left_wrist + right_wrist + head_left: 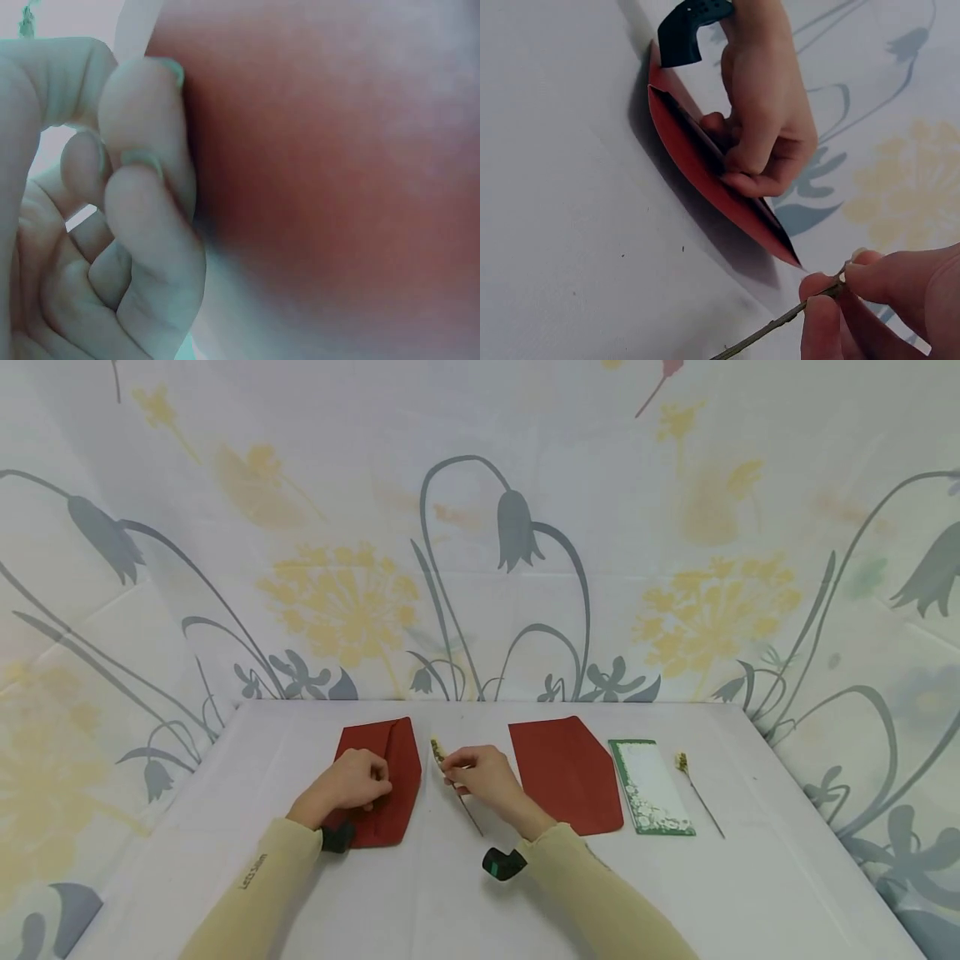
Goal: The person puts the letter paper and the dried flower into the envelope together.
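l. hand (352,783): pocket edge of l. envelope (402,777) is pinched btwn thumb + fingers, gap narrow; prob. held so that the pocket layers are parted, tho the inside can't be seen.
r. hand (483,777): stem of held sprig (468,812) is pinched by thumb + fingertips, gap narrow; gripped near the bloom, prob. so the head is steered w/o being crushed.
held sprig: carried btwn the two envelopes, bloom pointed away from the person, stem end toward them.
r. envelope (567,777): laid flat on white table (427,897), right of r. hand, touched by neither; prob. set aside within reach.
card (652,785): green-bordered, laid just beside r. envelope; prob. lined up so each item can be picked up separately.
loose sprig (698,793): laid right of card, apart from it, bloom at far end.
count: envelopes 2 (both red), sprigs 2 (1 held, 1 lying), card 1, hands 2.
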A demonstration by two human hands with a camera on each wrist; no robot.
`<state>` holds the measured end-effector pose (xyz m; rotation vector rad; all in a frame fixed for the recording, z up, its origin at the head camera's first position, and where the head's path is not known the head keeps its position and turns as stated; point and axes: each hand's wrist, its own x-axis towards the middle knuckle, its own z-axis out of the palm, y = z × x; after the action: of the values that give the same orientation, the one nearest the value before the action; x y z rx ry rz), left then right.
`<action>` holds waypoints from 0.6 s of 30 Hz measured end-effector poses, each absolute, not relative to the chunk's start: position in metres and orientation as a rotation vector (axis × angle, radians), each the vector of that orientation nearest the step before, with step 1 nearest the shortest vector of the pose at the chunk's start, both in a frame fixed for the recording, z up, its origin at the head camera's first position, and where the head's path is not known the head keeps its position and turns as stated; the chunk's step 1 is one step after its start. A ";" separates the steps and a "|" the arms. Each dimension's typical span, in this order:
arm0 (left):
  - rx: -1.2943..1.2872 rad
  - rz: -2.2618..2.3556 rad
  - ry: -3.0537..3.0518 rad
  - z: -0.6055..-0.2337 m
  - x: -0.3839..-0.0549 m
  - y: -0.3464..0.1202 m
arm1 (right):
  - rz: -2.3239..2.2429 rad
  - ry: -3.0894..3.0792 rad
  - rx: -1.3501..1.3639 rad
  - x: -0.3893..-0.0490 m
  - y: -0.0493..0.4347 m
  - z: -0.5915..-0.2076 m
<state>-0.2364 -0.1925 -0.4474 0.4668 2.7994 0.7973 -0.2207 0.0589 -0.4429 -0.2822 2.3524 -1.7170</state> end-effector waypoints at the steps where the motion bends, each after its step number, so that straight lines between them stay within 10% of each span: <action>1: 0.462 0.802 2.804 -0.447 -0.236 -0.192 | -1.724 2.348 -0.280 -0.222 0.057 -0.444; 18: 0.482 0.844 2.844 -0.446 -0.234 -0.188 | -2.118 2.027 -0.172 -0.228 0.009 -0.448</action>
<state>-0.2338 -0.1885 -0.4462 0.4819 2.8442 0.8445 -0.2283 0.0088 -0.4481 -0.1723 2.0268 -2.1176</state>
